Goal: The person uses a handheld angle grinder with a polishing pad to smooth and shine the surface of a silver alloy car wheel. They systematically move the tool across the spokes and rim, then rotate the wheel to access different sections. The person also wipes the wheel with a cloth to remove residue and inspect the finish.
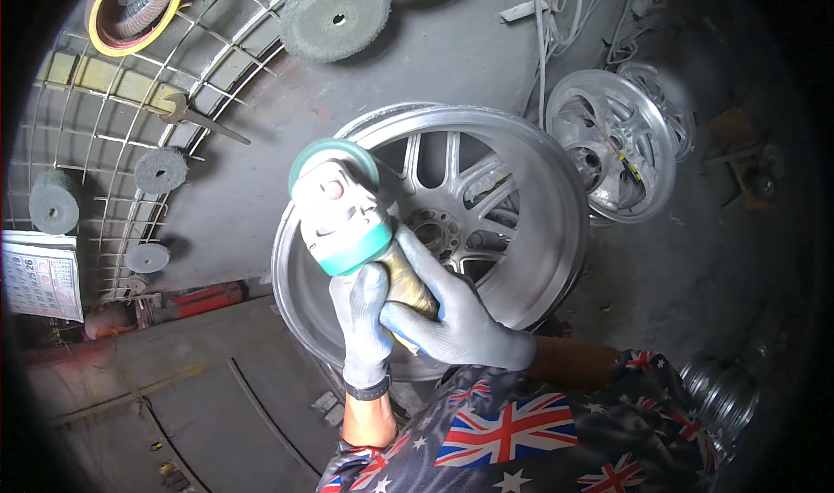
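An angle grinder (334, 206) with a white head, a teal collar and a green disc (300, 165) is held up in front of me. My right hand (460, 319), in a grey glove, wraps round its tape-covered body (407, 276). Just below the collar, my left hand (360, 319), gloved too, is closed on the same tool with the thumb up. Beneath the grinder a silver alloy wheel (547, 224) lies with its spokes showing. Part of the wheel's near rim is hidden by my hands and arms.
Further right sit more alloy wheels (658, 145). A wire rack (109, 137) at the left carries several abrasive discs, including a large grey one (337, 15), and an open-end wrench (204, 121). A red tool (204, 299) and a calendar (42, 276) are below it.
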Demonstrator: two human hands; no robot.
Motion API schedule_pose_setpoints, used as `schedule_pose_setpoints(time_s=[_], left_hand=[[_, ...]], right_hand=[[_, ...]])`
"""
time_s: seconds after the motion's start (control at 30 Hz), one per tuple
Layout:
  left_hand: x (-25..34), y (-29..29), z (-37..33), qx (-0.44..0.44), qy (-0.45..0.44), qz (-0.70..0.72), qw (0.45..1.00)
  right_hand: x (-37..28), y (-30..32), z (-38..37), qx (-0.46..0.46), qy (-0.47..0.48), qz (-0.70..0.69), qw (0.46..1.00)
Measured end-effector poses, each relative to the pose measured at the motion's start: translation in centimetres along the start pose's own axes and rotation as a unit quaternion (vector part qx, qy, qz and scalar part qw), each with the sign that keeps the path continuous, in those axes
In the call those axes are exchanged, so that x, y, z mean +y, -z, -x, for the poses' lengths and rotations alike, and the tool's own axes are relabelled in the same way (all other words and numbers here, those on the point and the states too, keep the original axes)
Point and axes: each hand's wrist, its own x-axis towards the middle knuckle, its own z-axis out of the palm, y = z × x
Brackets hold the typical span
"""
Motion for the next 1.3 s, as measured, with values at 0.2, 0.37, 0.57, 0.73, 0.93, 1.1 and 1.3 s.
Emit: schedule_pose_setpoints(time_s=[0.2, 0.37, 0.57, 0.73, 0.93, 1.1, 1.3], left_hand=[[-0.2, -0.3, -0.3, 0.003, -0.010, -0.034, 0.999], [0.7, -0.4, 0.0, -0.001, -0.025, -0.035, 0.999], [0.5, -0.6, 0.0, 0.024, 0.011, -0.002, 1.000], [0.9, -0.3, 0.0, 0.028, -0.009, -0.011, 1.000], [0.3, 0.2, -0.3, 0.013, 0.010, -0.048, 0.999], [1.2, -0.1, 0.0, 0.018, -0.011, -0.026, 0.999], [0.3, 0.1, -0.1, 0.033, 0.011, 0.003, 0.999]], right_hand=[[0.0, 0.5, 0.1, 0.028, 0.033, 0.083, 0.996], [-0.5, 0.2, -0.1, 0.007, 0.021, 0.058, 0.998], [-0.7, 0.2, -0.2, 0.006, 0.007, 0.041, 0.999], [-0.9, 0.3, -0.5, -0.011, 0.023, 0.086, 0.996], [-0.5, 0.2, -0.6, 0.007, 0.007, 0.019, 1.000], [-0.9, 0.3, -0.7, -0.011, 0.006, 0.076, 0.997], [-0.9, 0.2, -0.9, -0.006, 0.000, 0.016, 1.000]])
